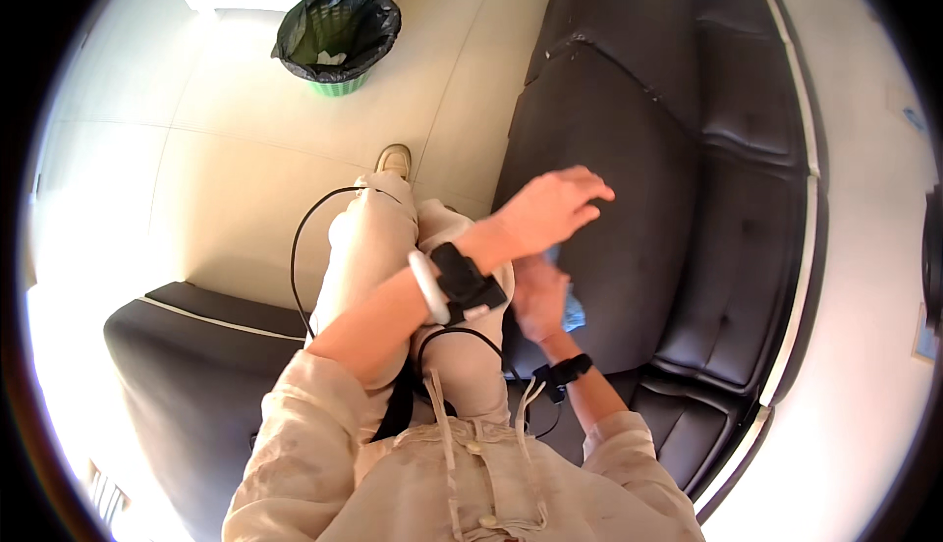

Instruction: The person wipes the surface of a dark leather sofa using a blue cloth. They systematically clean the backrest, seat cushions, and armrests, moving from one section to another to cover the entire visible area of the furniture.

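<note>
We note the left hand [555,210] reaching across the body, fingers stretched out flat and gripping nothing, poised over the seat of the black leather sofa [629,149]. The right hand [539,296] lies beneath it, pressed on a light blue cloth [572,314] resting on that seat; we cannot tell how far its fingers close. A bin with a black liner [337,36] stands well apart on the tiled floor [246,169].

A light blue cloth [568,304], crumpled and mostly hidden under the right hand [539,296], lies on the black sofa [629,149] seat near its front edge, the left hand [552,210] spread just above it.
</note>
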`<state>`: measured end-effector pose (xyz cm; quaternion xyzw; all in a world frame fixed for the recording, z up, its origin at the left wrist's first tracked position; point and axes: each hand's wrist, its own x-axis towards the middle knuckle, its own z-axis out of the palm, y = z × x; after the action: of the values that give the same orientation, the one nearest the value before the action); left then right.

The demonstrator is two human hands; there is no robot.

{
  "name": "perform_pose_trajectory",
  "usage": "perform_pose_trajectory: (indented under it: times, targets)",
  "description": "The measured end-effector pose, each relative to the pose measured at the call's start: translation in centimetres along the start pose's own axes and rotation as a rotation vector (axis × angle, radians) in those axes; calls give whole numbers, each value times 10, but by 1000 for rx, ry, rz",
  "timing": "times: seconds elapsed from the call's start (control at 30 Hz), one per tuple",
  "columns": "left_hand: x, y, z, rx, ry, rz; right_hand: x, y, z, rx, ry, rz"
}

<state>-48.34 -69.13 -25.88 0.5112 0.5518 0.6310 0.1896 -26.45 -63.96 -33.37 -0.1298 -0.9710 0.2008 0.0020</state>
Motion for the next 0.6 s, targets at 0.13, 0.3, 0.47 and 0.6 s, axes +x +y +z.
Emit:
perform_pose_trajectory:
  times: [0.13, 0.3, 0.47, 0.6]
  targets:
    - [18, 6, -62, 136, 113, 42, 2, 9, -13, -406, -42, -141]
    - [33, -6, -61, 44, 290, -143, 89, 122, -59, -630, 249, 157]
    - [21, -30, -1, -25, 108, -68, 131, 99, -37, -53, 111, 197]
    - [17, -50, 17, -22, -2, -194, 53, 35, -2, -548, -285, -432]
